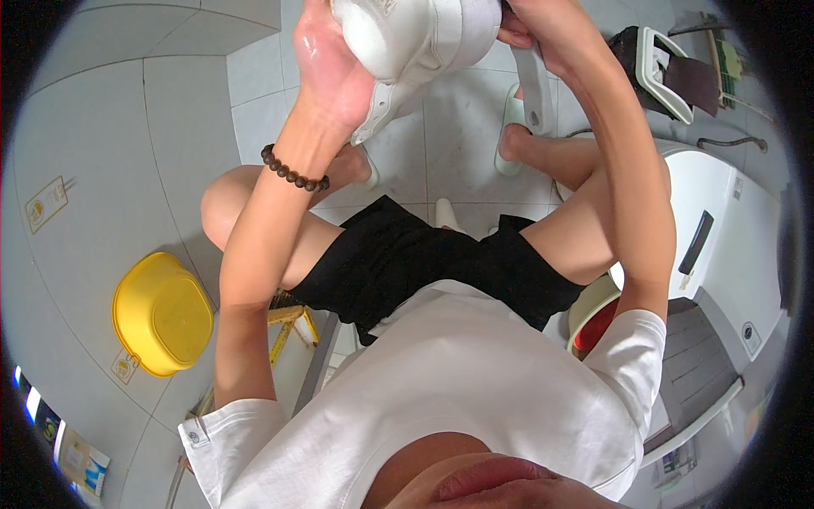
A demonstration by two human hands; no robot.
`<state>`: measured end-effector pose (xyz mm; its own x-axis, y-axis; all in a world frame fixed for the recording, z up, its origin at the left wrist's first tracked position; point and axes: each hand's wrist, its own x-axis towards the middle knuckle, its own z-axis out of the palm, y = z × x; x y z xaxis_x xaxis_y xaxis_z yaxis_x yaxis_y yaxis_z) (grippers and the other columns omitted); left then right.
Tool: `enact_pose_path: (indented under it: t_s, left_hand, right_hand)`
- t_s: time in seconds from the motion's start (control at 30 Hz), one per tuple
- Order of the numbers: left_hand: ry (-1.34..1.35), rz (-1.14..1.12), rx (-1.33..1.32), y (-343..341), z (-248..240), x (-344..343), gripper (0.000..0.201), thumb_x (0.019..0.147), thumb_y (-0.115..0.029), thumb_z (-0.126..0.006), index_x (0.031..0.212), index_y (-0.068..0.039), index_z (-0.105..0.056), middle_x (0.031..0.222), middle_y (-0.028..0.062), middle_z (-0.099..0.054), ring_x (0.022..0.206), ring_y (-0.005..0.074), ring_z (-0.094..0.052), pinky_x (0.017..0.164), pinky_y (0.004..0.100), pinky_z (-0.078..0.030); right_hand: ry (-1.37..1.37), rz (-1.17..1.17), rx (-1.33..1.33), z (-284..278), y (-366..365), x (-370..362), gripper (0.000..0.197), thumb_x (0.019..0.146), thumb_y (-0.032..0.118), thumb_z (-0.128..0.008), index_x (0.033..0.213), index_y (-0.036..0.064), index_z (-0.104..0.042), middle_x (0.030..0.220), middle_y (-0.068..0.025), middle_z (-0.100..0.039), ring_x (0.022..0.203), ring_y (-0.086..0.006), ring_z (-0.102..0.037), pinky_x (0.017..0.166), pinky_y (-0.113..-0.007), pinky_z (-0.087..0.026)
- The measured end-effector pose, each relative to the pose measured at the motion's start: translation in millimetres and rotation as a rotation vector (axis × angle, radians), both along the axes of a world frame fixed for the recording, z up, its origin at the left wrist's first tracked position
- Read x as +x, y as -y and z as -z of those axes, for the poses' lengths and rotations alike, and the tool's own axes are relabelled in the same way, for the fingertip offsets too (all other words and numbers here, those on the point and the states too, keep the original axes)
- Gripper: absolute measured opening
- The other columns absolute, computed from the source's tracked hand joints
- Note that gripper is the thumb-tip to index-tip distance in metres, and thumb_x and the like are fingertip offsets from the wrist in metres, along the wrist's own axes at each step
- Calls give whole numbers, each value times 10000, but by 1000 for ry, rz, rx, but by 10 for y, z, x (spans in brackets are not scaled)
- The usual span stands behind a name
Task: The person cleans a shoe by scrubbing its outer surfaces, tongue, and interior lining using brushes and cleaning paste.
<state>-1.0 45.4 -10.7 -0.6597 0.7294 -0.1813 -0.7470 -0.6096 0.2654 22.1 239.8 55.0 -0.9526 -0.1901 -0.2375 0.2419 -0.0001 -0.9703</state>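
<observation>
In front of me, at the top edge of the view, is a white shoe-like item with a rounded end and straps; its far part is cut off by the frame. My left hand, wet and shiny, supports its left side with the palm, its fingertips outside the picture. One strap with small holes hangs beside that wrist. At the right side, my right hand has its fingers curled against the item. A second pale strap dangles below that hand.
Below are my bent legs and pale slippers on grey tile. On the left wall hangs a yellow basin. To the right stand a bin with a black bag, a white appliance and a pale tub with something red inside.
</observation>
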Motion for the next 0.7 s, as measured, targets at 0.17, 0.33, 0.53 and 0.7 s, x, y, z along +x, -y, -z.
enact_pose_path:
  t_s: [0.17, 0.33, 0.53, 0.7]
  left_hand:
    - [64, -82, -68, 5, 81, -17, 555, 1057, -438, -425, 1388, -11, -548, 1333, 184, -635, 1197, 360, -641, 1059, 534, -510]
    - [2, -216, -289, 356, 517, -161, 205, 953, -155, -635, 1034, 6, -732, 1172, 148, -713, 1120, 248, -658, 1064, 414, -495]
    - [-189, -110, -499, 365, 528, -154, 248, 927, -195, -679, 1049, 8, -755, 1028, 104, -750, 968, 190, -681, 876, 327, -532]
    - [-223, 9, -369, 15, -33, 20, 608, 922, -185, -690, 1443, 12, -447, 1312, 173, -629, 1185, 305, -653, 1045, 449, -536]
  right_hand:
    - [59, 61, 31, 62, 37, 0, 407, 966, 459, -668, 954, 53, -655, 668, 34, -559, 448, -28, -423, 365, -214, -254]
    - [88, 136, -1, 60, 3, -32, 414, 957, 439, -689, 1018, 32, -645, 703, 24, -575, 461, -22, -446, 366, -205, -279]
    - [-42, 36, -85, 80, -18, -52, 398, 959, 431, -691, 985, 36, -653, 661, 27, -571, 448, -23, -460, 359, -198, -286]
    - [18, 88, -30, 21, 31, -36, 397, 960, 438, -687, 961, 43, -661, 640, 31, -560, 436, -26, -451, 354, -202, -279]
